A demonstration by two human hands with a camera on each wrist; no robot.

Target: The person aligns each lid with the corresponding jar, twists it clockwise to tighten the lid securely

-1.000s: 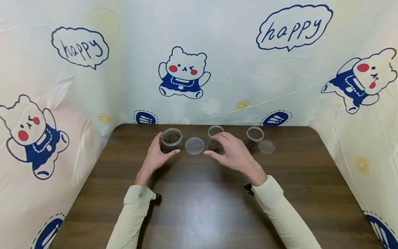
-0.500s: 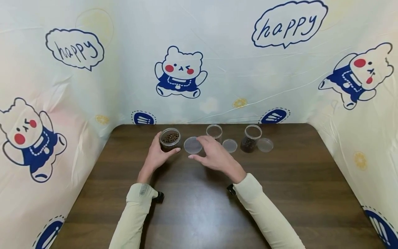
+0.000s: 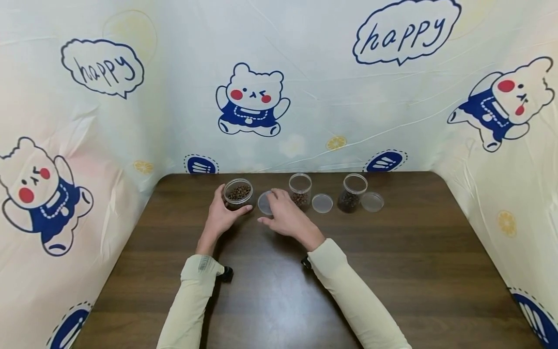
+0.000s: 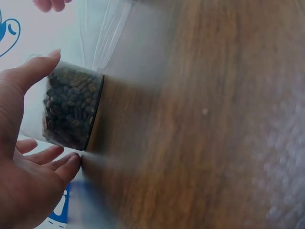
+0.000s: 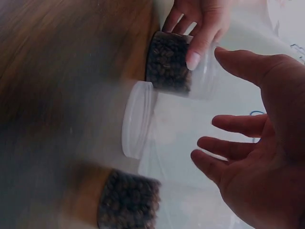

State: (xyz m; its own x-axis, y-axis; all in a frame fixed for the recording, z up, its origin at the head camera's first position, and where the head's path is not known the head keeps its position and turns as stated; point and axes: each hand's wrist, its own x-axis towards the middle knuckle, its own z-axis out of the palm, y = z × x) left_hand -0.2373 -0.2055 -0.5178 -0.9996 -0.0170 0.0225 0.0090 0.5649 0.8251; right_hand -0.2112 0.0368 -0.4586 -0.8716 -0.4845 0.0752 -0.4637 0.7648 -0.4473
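"What's the biggest thing?"

"The pale cloth [image 3: 322, 111]. It goes up like walls at the back and both sides, with bears [image 3: 249, 99] and the word "happy" on it."

"Then what?"

"A brown table [image 3: 279, 300] with wood stripes, round back corners and a shiny patch [image 3: 283, 320]."

"What are the hands doing?"

"The left hand [image 3: 220, 215] curls round the left jar [image 3: 237, 205], thumb in front. The right hand [image 3: 289, 218] has its fingers spread and holds nothing."

"Where's that jar?"

"Near the back of the table, standing up. The middle jar [image 3: 301, 188] and the right jar [image 3: 352, 199] make a row with it. All three tops are open."

"And the lids?"

"The left lid [image 3: 263, 202] lies flat just beside the left jar, partly under the right hand. The middle lid [image 3: 322, 203] and right lid [image 3: 372, 202] lie by the other jars."

"Which step is this?"

"I think it's reaching for the left lid. Next, the fingers should pinch its edge gently, without bumping the jar."

"What's smallest?"

"The brown beans [image 3: 239, 193] inside!"
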